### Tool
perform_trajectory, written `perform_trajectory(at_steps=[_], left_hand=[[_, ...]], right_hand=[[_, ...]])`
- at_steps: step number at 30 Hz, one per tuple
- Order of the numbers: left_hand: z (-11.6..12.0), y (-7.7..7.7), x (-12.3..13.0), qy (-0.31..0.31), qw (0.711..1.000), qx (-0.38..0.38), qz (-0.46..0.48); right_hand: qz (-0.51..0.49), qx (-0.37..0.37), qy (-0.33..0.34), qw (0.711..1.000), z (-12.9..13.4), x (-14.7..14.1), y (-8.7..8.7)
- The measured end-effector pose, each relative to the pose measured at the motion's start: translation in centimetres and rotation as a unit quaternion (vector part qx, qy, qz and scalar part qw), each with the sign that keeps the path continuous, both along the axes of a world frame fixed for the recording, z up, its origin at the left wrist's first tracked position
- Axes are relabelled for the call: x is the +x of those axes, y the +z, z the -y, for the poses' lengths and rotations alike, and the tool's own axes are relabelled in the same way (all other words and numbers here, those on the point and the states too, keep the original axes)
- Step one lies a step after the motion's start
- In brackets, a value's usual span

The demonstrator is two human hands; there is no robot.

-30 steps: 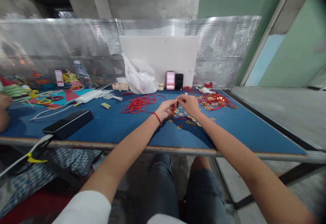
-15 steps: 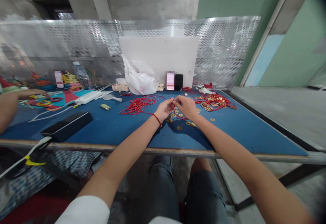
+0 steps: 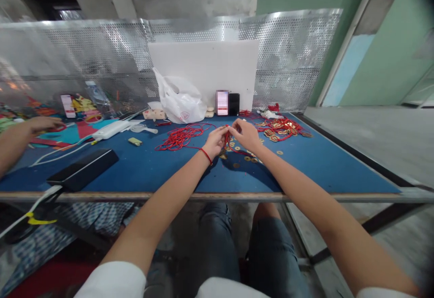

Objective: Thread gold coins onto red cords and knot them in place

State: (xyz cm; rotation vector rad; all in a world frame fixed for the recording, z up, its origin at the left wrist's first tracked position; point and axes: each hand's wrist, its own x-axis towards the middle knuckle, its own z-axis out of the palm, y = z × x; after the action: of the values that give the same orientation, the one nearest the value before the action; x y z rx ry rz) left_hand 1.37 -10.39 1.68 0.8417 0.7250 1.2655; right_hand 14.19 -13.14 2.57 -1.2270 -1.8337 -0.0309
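Over the blue table my left hand (image 3: 214, 141) pinches a red cord (image 3: 226, 140) between thumb and fingers. My right hand (image 3: 246, 134) meets it at the fingertips, closed on the same cord. A length of the cord hangs below the fingers and trails to the right. Beneath both hands lie several loose brass coins (image 3: 236, 165) with holes. Left of my hands is a loose heap of red cord (image 3: 179, 137). To the right sits a pile of coins tied with red cord (image 3: 283, 129). The exact point of grip is too small to make out.
A white plastic bag (image 3: 181, 101) and two phones (image 3: 222, 103) stand at the back. On the left are a black box (image 3: 84, 169), a white power strip (image 3: 110, 130) and a green-yellow small item (image 3: 134, 141). A co-worker's hand (image 3: 45, 124) works at far left.
The view has shifted slightly. More red cord shows at my fingertips, with a loop hanging below them. The co-worker's hand has moved a little over its coloured pieces.
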Motion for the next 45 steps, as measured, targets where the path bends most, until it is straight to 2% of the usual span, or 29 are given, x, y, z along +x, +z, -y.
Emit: perform_trajectory(at_steps=[2,4,7,9,11,13,16,19,21,23,26,28,30,38,42,45], left_hand=[[0.0,-0.1,0.0,-0.004,1.0,-0.003,0.003],[0.1,-0.1,0.0,-0.007,1.0,-0.005,-0.006],[0.1,-0.2,0.1,-0.005,0.999,0.005,-0.034],[0.1,-0.3,0.2,0.004,0.998,0.023,-0.051],[0.0,-0.3,0.3,0.023,0.996,0.046,-0.072],[0.0,-0.4,0.3,0.042,0.992,0.065,-0.095],[0.0,-0.4,0.2,0.058,0.99,0.067,-0.113],[0.0,-0.4,0.2,0.057,0.99,0.067,-0.114],[0.0,-0.4,0.2,0.051,0.989,0.08,-0.114],[-0.1,-0.5,0.2,0.051,0.987,0.094,-0.116],[-0.1,-0.7,0.2,0.049,0.986,0.103,-0.123],[-0.2,-0.8,0.2,0.039,0.986,0.106,-0.125],[-0.2,-0.9,0.2,0.029,0.986,0.107,-0.125],[-0.4,-1.0,0.1,0.018,0.988,0.09,-0.127],[-0.5,-0.7,-0.2,-0.032,0.993,0.035,-0.112],[-0.4,-0.4,-0.4,-0.078,0.994,-0.012,-0.076]], right_hand=[[-0.05,-0.048,0.008,0.998,-0.7,0.1,-0.2],[-0.122,-0.119,0.066,0.983,-1.4,0.1,-0.6],[-0.273,-0.228,0.152,0.922,-1.9,0.0,-1.0],[-0.353,-0.279,0.168,0.877,-1.9,0.0,-1.1],[-0.395,-0.306,0.164,0.851,-1.6,-0.1,-1.0],[-0.409,-0.311,0.152,0.844,-1.5,0.0,-1.0],[-0.398,-0.294,0.14,0.858,-1.4,0.1,-0.9],[-0.383,-0.281,0.137,0.869,-1.4,0.1,-0.8],[-0.391,-0.28,0.139,0.866,-1.3,0.1,-0.7],[-0.419,-0.297,0.15,0.845,-1.3,0.0,-0.5],[-0.463,-0.375,0.179,0.783,-1.3,-0.1,-0.3],[-0.471,-0.413,0.188,0.756,-1.3,0.0,-0.2],[-0.462,-0.41,0.181,0.765,-1.2,0.2,-0.2],[-0.342,-0.292,0.108,0.887,-1.4,0.2,-0.6],[-0.272,-0.2,0.108,0.935,-2.3,0.2,-1.0],[-0.231,-0.162,0.105,0.953,-2.7,0.4,-1.1]])
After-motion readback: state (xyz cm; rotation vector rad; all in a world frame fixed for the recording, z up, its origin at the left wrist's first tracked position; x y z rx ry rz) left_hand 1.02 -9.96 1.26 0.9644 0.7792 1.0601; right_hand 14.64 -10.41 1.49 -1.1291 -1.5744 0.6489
